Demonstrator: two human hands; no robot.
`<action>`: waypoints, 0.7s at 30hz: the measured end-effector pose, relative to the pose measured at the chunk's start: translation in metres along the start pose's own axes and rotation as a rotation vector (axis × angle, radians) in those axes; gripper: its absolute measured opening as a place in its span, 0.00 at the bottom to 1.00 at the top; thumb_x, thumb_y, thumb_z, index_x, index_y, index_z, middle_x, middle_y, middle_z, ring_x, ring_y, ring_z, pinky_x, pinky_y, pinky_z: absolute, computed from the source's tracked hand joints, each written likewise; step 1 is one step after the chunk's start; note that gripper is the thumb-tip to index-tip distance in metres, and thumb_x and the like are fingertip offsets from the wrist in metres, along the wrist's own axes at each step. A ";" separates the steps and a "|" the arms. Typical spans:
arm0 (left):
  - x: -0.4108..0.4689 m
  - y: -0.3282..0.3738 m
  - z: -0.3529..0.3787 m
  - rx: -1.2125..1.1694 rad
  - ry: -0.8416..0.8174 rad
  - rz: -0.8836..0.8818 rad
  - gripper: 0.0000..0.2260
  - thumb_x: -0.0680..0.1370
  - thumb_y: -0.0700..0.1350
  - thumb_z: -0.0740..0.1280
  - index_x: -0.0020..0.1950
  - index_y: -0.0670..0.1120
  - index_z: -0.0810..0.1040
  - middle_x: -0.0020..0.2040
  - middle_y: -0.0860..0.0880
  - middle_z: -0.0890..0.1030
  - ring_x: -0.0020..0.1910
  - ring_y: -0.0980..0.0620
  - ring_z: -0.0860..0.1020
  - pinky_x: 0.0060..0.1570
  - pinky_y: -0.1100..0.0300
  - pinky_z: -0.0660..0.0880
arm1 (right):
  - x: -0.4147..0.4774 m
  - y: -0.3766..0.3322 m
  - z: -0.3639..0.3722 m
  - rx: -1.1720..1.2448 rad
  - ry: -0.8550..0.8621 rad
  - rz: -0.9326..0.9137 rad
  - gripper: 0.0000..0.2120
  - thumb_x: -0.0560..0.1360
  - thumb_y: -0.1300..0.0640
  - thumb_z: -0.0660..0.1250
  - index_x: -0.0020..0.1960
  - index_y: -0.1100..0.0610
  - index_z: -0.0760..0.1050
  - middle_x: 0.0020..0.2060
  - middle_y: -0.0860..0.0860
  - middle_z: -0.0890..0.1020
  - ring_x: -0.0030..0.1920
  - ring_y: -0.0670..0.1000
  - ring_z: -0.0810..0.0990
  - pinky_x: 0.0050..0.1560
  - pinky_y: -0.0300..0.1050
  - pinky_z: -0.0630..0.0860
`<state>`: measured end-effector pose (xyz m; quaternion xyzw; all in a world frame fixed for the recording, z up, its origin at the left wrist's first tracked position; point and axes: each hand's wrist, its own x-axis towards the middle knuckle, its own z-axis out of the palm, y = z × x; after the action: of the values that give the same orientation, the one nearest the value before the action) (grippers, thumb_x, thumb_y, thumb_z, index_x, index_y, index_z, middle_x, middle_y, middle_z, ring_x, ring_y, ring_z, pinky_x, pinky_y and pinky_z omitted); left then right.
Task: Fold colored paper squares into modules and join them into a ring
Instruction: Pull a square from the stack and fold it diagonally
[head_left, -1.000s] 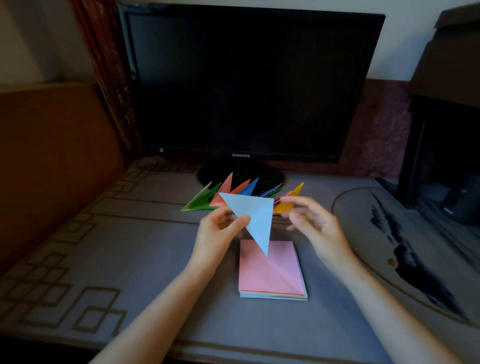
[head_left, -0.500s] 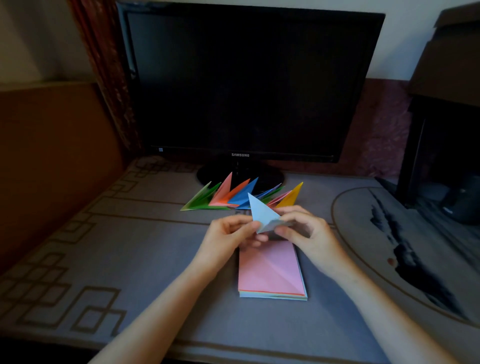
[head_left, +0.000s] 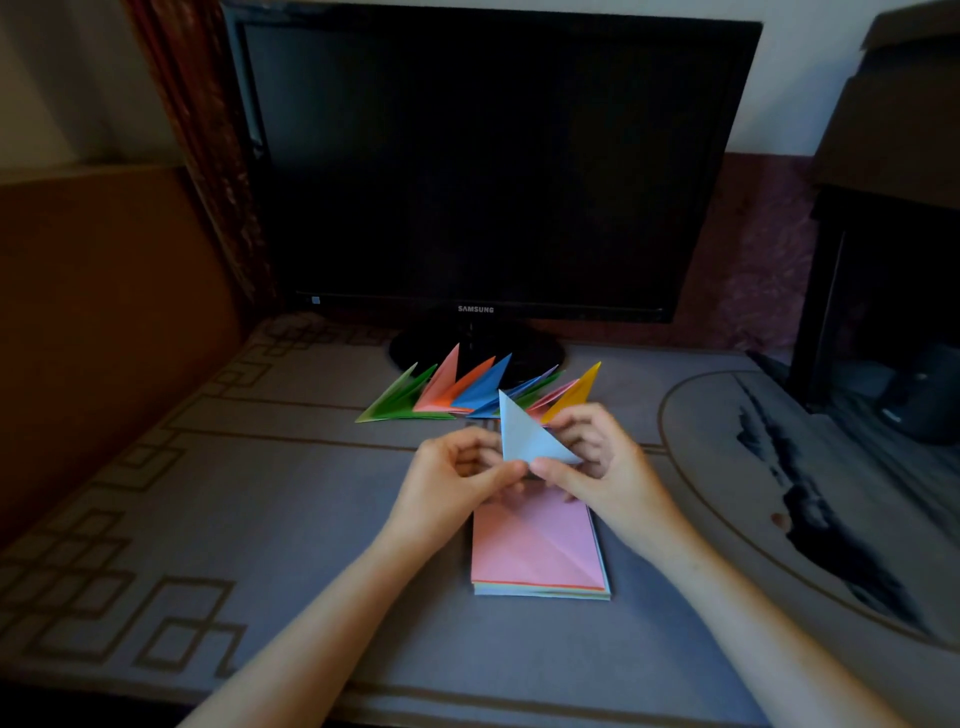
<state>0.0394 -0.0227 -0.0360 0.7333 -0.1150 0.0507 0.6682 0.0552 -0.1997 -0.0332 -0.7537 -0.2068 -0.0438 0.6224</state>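
The person holds a light-blue paper triangle (head_left: 524, 439) up off the table (head_left: 260, 519), above the far end of the stack of paper squares (head_left: 535, 551), with one sharp point standing upward. The left hand (head_left: 457, 480) pinches its lower edge between thumb and forefinger, and the right hand (head_left: 605, 467) pinches the same edge just beside it, thumb in front and fingers curled behind the sheet. So each grip is narrow and closed on the paper, the two thumbs almost touching. I'd guess they sit that close because a crease is being set along that edge and the thin sheet needs steadying on both sides. The stack, pink sheet on top, lies near the middle of the table, right under the hands, probably so the next square is within easy reach. The folded modules (head_left: 467, 397), in green, pink, orange, blue and yellow, lie fanned in a row toward the far edge, at the foot of the Samsung monitor (head_left: 493, 171), likely parked clear of the work. None looks joined into a ring yet, so I judge the folding part is underway.
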 end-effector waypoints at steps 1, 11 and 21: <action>0.000 0.000 0.000 -0.001 -0.005 0.004 0.06 0.72 0.38 0.72 0.47 0.40 0.80 0.33 0.48 0.83 0.34 0.54 0.81 0.39 0.57 0.76 | 0.001 0.000 0.000 0.035 0.005 0.012 0.17 0.67 0.61 0.75 0.52 0.51 0.72 0.41 0.53 0.81 0.40 0.47 0.79 0.33 0.44 0.75; 0.001 -0.001 0.002 -0.019 0.043 0.052 0.06 0.70 0.37 0.73 0.44 0.45 0.81 0.35 0.48 0.84 0.36 0.54 0.82 0.42 0.63 0.78 | 0.003 -0.006 0.003 0.134 -0.017 0.091 0.15 0.66 0.72 0.71 0.50 0.61 0.75 0.30 0.52 0.80 0.29 0.51 0.80 0.29 0.43 0.78; 0.001 0.006 0.003 -0.171 0.124 0.049 0.06 0.73 0.34 0.69 0.43 0.44 0.81 0.34 0.52 0.83 0.33 0.57 0.80 0.38 0.67 0.76 | 0.001 -0.007 0.009 0.221 -0.129 0.115 0.28 0.71 0.74 0.66 0.65 0.55 0.65 0.45 0.55 0.82 0.38 0.55 0.83 0.39 0.46 0.81</action>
<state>0.0386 -0.0259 -0.0306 0.6660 -0.0952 0.1020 0.7328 0.0520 -0.1898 -0.0285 -0.6925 -0.2062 0.0635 0.6884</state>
